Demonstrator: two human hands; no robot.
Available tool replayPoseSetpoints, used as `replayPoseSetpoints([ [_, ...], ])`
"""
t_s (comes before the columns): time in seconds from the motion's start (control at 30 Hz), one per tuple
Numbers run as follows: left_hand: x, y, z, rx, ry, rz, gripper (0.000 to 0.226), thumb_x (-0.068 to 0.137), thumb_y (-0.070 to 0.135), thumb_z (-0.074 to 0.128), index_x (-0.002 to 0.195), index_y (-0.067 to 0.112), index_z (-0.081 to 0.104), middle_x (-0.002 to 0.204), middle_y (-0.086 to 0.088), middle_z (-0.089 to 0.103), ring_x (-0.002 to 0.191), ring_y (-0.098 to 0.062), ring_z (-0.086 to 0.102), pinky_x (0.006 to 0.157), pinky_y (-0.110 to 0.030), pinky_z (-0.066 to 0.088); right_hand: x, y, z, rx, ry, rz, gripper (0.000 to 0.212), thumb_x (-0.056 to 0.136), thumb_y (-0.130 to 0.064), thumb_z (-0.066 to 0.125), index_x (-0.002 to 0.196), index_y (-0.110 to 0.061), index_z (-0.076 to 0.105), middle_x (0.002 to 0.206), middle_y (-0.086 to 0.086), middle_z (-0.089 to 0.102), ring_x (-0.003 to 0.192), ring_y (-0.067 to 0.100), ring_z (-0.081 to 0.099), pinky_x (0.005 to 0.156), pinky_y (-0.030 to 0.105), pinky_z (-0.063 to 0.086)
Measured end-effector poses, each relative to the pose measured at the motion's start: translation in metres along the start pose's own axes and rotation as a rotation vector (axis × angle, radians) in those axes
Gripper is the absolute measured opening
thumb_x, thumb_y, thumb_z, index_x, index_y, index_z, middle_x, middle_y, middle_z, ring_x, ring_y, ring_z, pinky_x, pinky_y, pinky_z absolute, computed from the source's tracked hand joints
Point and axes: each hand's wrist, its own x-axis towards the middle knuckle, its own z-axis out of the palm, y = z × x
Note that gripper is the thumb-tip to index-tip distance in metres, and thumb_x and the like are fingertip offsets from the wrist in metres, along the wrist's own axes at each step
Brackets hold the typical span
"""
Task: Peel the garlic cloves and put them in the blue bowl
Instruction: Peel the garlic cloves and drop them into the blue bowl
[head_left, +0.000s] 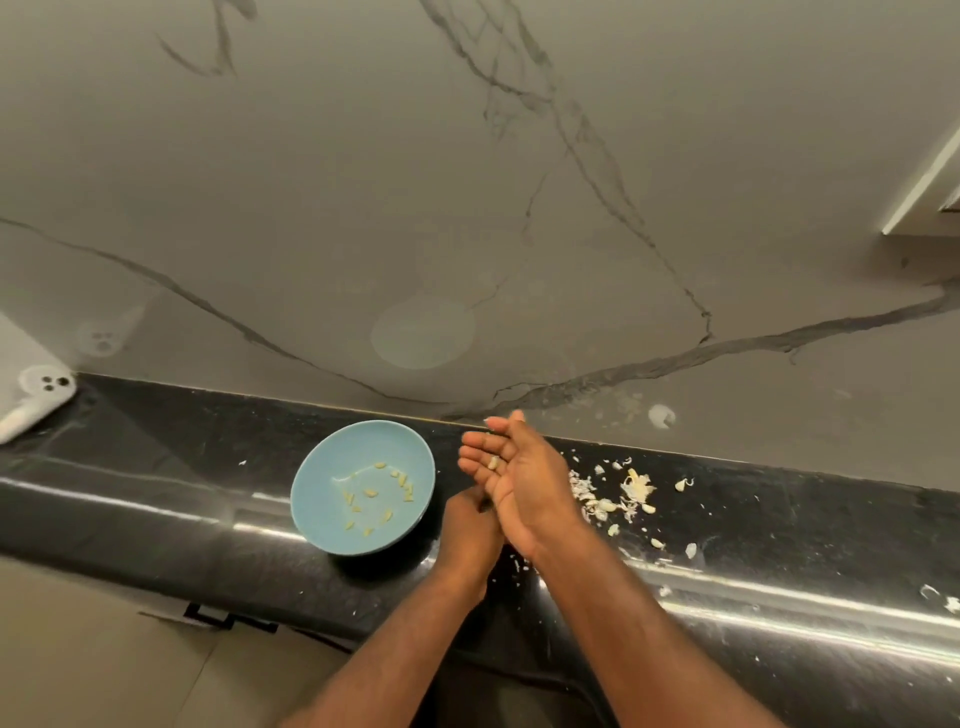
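The blue bowl (311, 499) sits on the black counter and has several small peeled garlic cloves (370, 492) scattered inside. Just right of the bowl, my right hand (519, 483) is held flat with its fingers straight, and a pale garlic clove (491, 462) rests on them. My left hand (467, 535) is below and partly under the right hand, back toward the camera with its fingers curled. Its fingertips are hidden, so I cannot tell whether it holds anything. Unpeeled cloves and papery skins (636, 488) lie in a heap to the right of my hands.
The black counter (156, 467) is narrow and ends at a grey marbled wall (467, 208). A white phone (36, 395) leans in the far left corner. Bits of garlic skin (940, 597) are strewn along the right side. A cabinet handle (208, 616) shows below the front edge.
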Motion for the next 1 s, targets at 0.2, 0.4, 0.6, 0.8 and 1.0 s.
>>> replayPoseSetpoints([
  [0.2,0.011,-0.026,-0.013,-0.16,0.002,-0.096,0.007,0.103,0.011,0.051,0.098,0.011,0.057,0.075,-0.002,0.059,0.072,-0.015,0.055,0.063,-0.028,0.05,0.024,0.049,0.05,-0.278,-0.135,0.04,0.025,0.108,-0.027,0.041,0.108,-0.01,0.06,0.101,0.011,0.071,0.095,0.022,0.069,0.089,0.03,0.053],
  [0.4,0.012,-0.029,-0.016,0.171,-0.024,0.031,0.029,0.095,0.009,0.057,0.067,0.011,0.061,0.057,-0.001,0.062,0.055,-0.008,0.056,0.057,-0.035,0.05,0.017,0.023,0.022,-0.237,-0.027,-0.152,0.022,0.105,-0.017,0.047,0.093,-0.008,0.063,0.078,0.008,0.072,0.072,0.019,0.07,0.07,0.027,0.056],
  [0.6,0.013,-0.041,-0.001,0.333,-0.023,0.264,0.017,0.088,0.003,0.061,0.087,0.02,0.059,0.073,0.003,0.056,0.061,-0.005,0.047,0.062,-0.024,0.046,-0.002,-0.017,-0.1,-0.746,0.298,-0.348,0.015,0.091,-0.009,0.068,0.081,-0.011,0.057,0.069,0.002,0.056,0.061,0.012,0.049,0.062,0.034,0.047],
  [0.8,0.017,-0.05,0.029,0.644,-0.141,0.486,0.023,0.095,0.029,0.063,0.117,0.023,0.064,0.102,0.012,0.055,0.09,-0.004,0.054,0.082,-0.027,0.049,-0.012,-0.021,-0.155,-1.002,0.436,-0.31,0.029,0.089,0.001,0.055,0.077,-0.021,0.07,0.065,-0.005,0.067,0.055,0.01,0.055,0.053,0.024,0.044],
  [1.0,0.019,-0.049,0.052,0.871,-0.098,0.515,0.05,0.094,0.052,0.059,0.138,0.029,0.053,0.122,0.007,0.053,0.114,-0.01,0.05,0.093,-0.027,0.044,-0.009,-0.015,-0.166,-1.2,0.354,-0.26,0.003,0.09,-0.02,0.072,0.092,-0.02,0.074,0.082,-0.01,0.07,0.077,0.006,0.065,0.076,0.029,0.054],
])
